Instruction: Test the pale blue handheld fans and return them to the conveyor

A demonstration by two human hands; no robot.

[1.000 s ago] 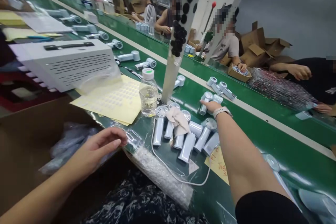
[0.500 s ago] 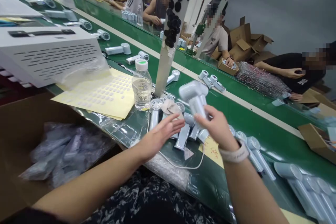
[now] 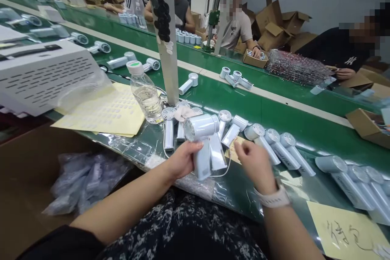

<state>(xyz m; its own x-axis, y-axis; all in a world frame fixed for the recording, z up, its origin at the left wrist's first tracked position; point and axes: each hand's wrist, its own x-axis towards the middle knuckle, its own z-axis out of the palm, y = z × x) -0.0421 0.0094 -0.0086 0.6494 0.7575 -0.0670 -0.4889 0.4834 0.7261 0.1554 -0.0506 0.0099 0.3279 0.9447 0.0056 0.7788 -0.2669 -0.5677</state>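
My left hand (image 3: 184, 158) is closed around the handle of a light blue handheld fan (image 3: 201, 127), its round head on top and turned to the left. To the right, my right hand (image 3: 257, 164) is apart from that fan, with its fingers curled inward. Its fingertips are partly hidden, so I cannot make out whether anything is in them. Behind the held fan several more fans lie on the green bench, one (image 3: 169, 130) left of it and one (image 3: 234, 130) near my right fingers. A crumpled pale cloth (image 3: 183, 113) rests on the fan heads.
Left of the metal post (image 3: 168, 61) stands a water bottle (image 3: 146, 93) beside yellow sticker sheets (image 3: 122, 124). Rows of fans (image 3: 282, 150) lie at right, above a handwritten yellow paper (image 3: 344, 229). A box of bagged items (image 3: 88, 178) sits lower left. Co-workers (image 3: 237, 28) work across the belt.
The fan passed from my right hand to my left and came lower and left. My right hand, now off it, has curled its fingers and moved down slightly. The view has shifted.
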